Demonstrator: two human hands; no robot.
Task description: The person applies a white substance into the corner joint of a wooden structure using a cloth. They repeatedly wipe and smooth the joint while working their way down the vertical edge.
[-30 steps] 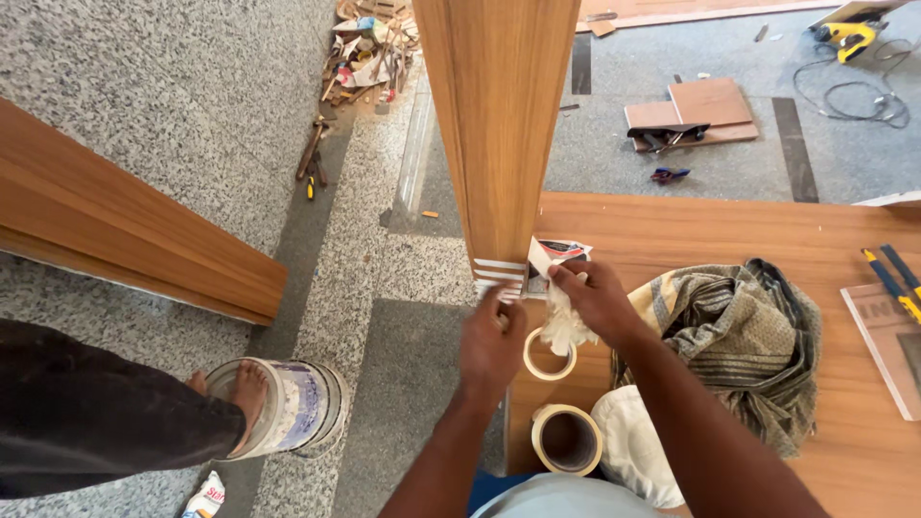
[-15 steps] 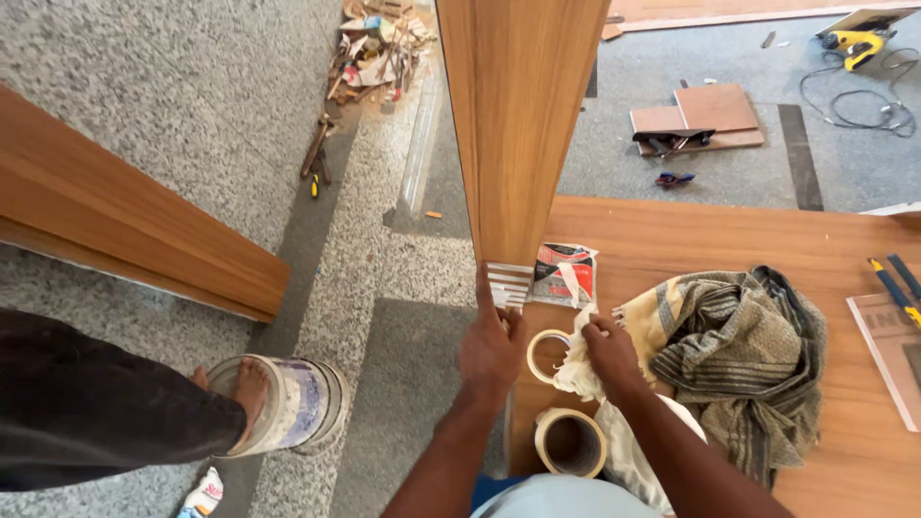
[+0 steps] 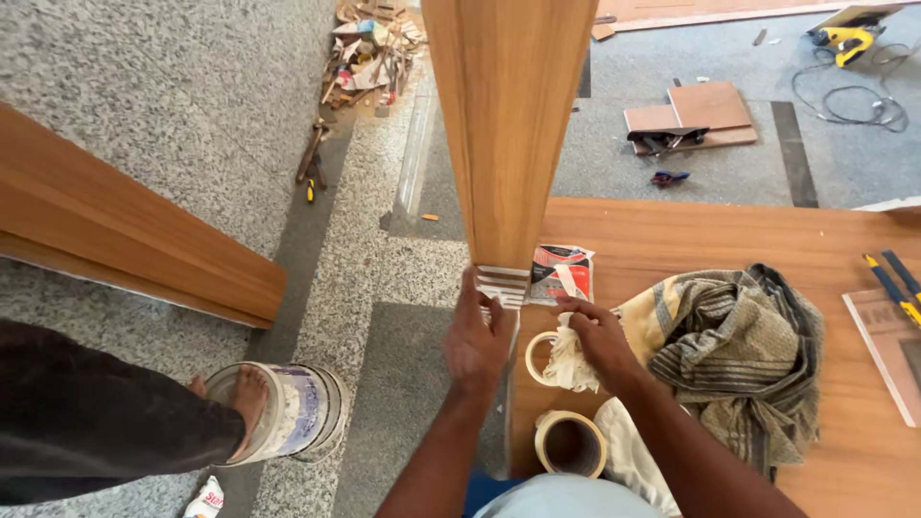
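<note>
A tall wooden panel (image 3: pixel 508 125) stands on its end, with pale masking tape strips (image 3: pixel 503 284) across its bottom edge. My left hand (image 3: pixel 478 336) presses flat against that taped end. My right hand (image 3: pixel 600 338) is closed on a white rag (image 3: pixel 568 363), just right of the panel. Two rolls of masking tape lie below the hands on the wooden board (image 3: pixel 691 235): one (image 3: pixel 537 357) partly under the rag, another (image 3: pixel 570 443) nearer to me.
A striped cloth (image 3: pixel 743 345) is heaped on the board to the right. A red and white packet (image 3: pixel 561 271) lies behind the panel. My foot rests on a paint can (image 3: pixel 297 411) at the left. Another wooden plank (image 3: pixel 125 230) lies at the left. Tools (image 3: pixel 892 278) and scraps litter the granite floor.
My left hand rose from the tape roll to the panel's taped end. My right hand came down and right with the rag. The view shifted slightly.
</note>
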